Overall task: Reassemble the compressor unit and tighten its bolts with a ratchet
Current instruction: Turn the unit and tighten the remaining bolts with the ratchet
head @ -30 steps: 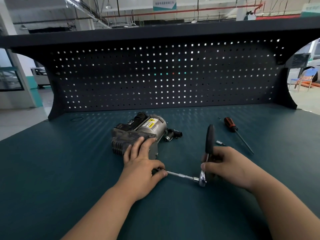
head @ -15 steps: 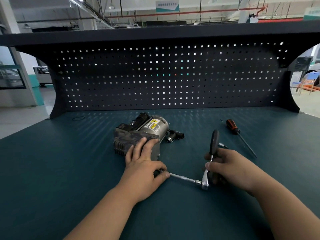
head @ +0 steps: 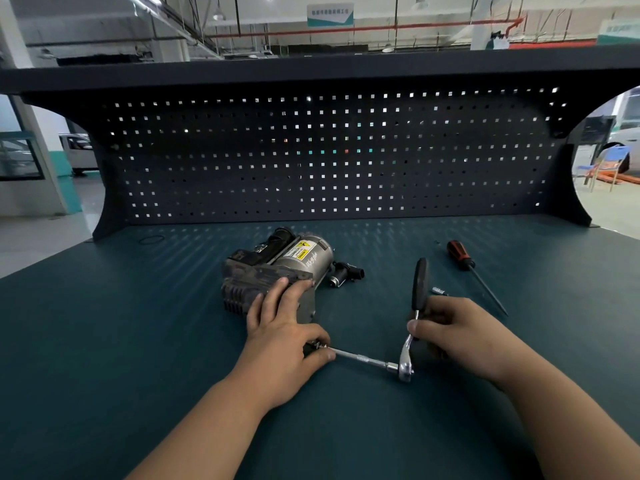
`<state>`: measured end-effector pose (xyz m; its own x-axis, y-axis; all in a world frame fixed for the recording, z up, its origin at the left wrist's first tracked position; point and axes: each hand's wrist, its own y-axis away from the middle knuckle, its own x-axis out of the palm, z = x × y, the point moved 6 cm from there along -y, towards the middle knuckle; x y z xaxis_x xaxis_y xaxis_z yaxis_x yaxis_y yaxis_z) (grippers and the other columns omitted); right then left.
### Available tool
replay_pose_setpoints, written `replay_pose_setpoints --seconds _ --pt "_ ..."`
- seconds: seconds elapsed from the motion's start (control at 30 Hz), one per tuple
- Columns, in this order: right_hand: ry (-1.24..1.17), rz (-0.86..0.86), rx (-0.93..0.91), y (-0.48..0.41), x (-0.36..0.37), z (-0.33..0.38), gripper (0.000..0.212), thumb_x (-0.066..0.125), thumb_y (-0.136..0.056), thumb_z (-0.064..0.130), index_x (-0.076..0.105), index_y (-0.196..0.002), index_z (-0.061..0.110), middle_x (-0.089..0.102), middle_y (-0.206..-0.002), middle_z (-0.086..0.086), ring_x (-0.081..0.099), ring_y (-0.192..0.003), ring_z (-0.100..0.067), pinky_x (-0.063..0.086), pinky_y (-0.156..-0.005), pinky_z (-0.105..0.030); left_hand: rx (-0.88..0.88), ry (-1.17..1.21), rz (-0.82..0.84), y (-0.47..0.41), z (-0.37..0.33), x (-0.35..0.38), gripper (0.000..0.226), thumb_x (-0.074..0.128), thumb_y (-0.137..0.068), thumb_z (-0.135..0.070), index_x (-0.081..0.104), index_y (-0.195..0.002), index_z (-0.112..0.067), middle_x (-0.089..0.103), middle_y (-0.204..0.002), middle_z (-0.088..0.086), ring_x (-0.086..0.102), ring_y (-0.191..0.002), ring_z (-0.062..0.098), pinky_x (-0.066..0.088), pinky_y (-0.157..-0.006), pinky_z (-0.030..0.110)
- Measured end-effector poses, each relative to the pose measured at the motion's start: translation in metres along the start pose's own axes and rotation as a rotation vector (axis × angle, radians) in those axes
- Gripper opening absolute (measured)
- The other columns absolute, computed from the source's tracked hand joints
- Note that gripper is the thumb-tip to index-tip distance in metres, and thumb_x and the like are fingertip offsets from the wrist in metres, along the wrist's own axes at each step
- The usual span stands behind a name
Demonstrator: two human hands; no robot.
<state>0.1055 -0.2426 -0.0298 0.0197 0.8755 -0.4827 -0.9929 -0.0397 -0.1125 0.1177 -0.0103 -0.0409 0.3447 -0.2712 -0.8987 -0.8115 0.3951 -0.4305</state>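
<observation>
Left grip (head: pixel 284 329) braces compressor (head: pixel 273 271) and pinches extension (head: pixel 360 358), seemingly seating its hidden tip; right grip (head: pixel 457 337) closes round ratchet (head: pixel 420 282), ready to swing.

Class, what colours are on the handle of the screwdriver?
The screwdriver handle is black and orange-red; head view shows it best.
</observation>
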Motion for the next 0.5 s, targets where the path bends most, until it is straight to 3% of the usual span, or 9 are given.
replay_pose_setpoints --seconds 0.17,0.37,0.5 --pt "-0.126 0.119 -0.097 0.008 0.005 0.014 0.007 0.076 -0.08 0.013 0.07 -0.076 0.01 0.064 -0.064 -0.003 0.057 -0.055 -0.013 0.045 -0.052 -0.025 -0.005 0.002 -0.002 0.0 -0.001 -0.001 0.024 0.053 -0.083 -0.064 0.064 -0.094 -0.046 -0.012 -0.153 -0.022 -0.043 -0.127 -0.001 -0.035 -0.098 0.025" --pt "-0.196 0.344 -0.071 0.017 0.017 0.018 0.04 0.08 -0.052 0.025 0.064 -0.083 0.005 0.067 -0.069 -0.006 0.059 -0.058 -0.019 0.047 -0.054 -0.025 -0.006 0.0 -0.008 0.001 0.0 -0.001 0.026 0.052 -0.082 -0.066 0.063 -0.094 -0.047 -0.013 -0.152 -0.023 -0.042 -0.127 0.0 -0.035 -0.098 0.025" --pt "-0.185 0.271 -0.058 0.013 0.014 0.018 0.047 0.078 -0.06 0.023 0.061 -0.093 -0.006 0.061 -0.064 -0.003 0.053 -0.05 -0.018 0.042 -0.049 -0.024 0.0 0.017 0.001 0.001 -0.001 -0.001 0.023 0.054 -0.082 -0.064 0.062 -0.097 -0.047 -0.012 -0.153 -0.022 -0.043 -0.128 0.001 -0.035 -0.098 0.025"
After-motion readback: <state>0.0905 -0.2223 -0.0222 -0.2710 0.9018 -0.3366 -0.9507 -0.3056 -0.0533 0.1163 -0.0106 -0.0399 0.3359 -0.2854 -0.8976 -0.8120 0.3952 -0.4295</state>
